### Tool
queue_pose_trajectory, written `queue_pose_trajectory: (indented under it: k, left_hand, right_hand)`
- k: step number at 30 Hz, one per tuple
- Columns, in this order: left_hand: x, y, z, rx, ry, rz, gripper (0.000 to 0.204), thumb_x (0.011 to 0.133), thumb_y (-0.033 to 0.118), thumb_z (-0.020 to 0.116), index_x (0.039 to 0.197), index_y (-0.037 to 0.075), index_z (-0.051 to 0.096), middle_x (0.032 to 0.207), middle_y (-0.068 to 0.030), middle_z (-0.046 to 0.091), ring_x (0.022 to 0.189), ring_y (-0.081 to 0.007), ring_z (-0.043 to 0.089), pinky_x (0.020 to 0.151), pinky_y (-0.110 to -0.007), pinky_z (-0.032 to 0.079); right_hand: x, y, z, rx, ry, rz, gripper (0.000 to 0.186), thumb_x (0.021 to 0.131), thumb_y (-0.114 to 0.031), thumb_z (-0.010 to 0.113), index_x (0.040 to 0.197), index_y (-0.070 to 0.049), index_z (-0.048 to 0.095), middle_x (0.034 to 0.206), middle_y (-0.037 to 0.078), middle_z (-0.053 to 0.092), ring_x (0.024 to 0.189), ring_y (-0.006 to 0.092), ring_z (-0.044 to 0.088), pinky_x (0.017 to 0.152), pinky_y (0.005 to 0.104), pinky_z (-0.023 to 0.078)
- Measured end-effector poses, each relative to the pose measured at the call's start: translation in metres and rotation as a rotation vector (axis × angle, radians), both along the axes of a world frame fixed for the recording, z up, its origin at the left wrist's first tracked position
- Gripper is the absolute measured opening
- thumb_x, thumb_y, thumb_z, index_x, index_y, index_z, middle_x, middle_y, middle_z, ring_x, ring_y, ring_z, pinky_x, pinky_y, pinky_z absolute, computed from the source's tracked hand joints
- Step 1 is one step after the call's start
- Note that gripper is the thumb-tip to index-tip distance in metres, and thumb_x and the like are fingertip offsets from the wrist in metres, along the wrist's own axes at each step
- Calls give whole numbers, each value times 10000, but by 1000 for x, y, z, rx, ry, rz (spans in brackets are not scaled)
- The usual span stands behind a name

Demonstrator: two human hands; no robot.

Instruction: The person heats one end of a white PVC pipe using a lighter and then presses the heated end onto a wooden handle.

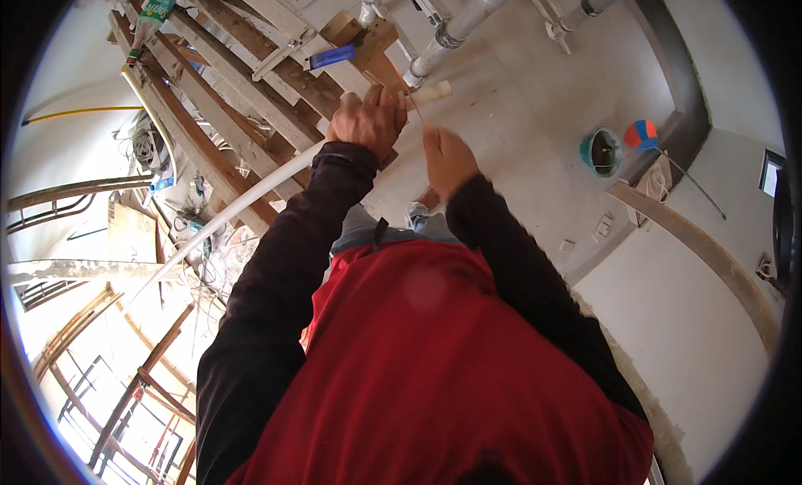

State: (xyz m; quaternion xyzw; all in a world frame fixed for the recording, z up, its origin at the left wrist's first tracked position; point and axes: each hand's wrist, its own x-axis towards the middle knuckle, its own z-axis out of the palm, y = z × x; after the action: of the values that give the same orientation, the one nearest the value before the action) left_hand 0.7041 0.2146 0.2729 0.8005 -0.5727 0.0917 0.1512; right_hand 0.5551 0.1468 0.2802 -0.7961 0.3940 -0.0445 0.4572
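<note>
My left hand (pixel 368 121) is wrapped round a long white pipe (pixel 242 203) near its far end. A short, cream-looking length of the pipe sticks out past the fingers. My right hand (pixel 449 161) is closed just to the right of and nearer than that end. From its fingertips a thin, narrow strip (pixel 418 107) runs up to the pipe beside my left hand. The strip is too small to tell whether it is a blade or a wire. Close beyond my left hand, a blue object (pixel 332 57) lies on the wood.
Wooden planks (pixel 225 84) are stacked at the far left, with a plastic bottle (pixel 154 15) on them. Wrapped pipes (pixel 468 27) stand or lie at the far side. To the right are a green bucket (pixel 601 152), an orange-and-blue round thing (pixel 641 134) and a curved plank (pixel 697 255).
</note>
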Motion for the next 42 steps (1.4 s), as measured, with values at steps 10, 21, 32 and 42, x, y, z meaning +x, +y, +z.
queue_pose_trajectory:
  k: [10,21,32,42]
  left_hand:
    - [2,-1,-3,4,-8,19,185,877,286,609,856,104,587,768,-73,608,633,-325,637,489,-403,559]
    - [1,-2,-2,15,27,-3,170,861,264,615,911,104,585,797,-68,618,634,-324,639,503,-402,567]
    - [3,-5,1,-7,8,28,180,863,272,620,892,97,596,784,-76,611,631,-320,637,505,-388,562]
    - [-1,-2,-1,11,22,20,169,852,261,622,894,100,593,788,-69,612,617,-321,625,505,-385,556]
  right_hand:
    - [6,-6,-9,-17,-139,0,454,1017,-334,357,848,18,587,834,263,611,839,450,578,729,485,450]
    - [-18,3,0,89,-52,12,453,1015,-325,358,914,36,611,936,292,627,953,462,586,820,500,463]
    - [-35,9,5,56,-83,17,451,1012,-313,365,841,33,598,879,300,615,921,468,579,801,515,458]
    - [-32,8,8,38,-113,18,444,1012,-310,350,862,16,612,914,289,626,921,473,580,817,517,463]
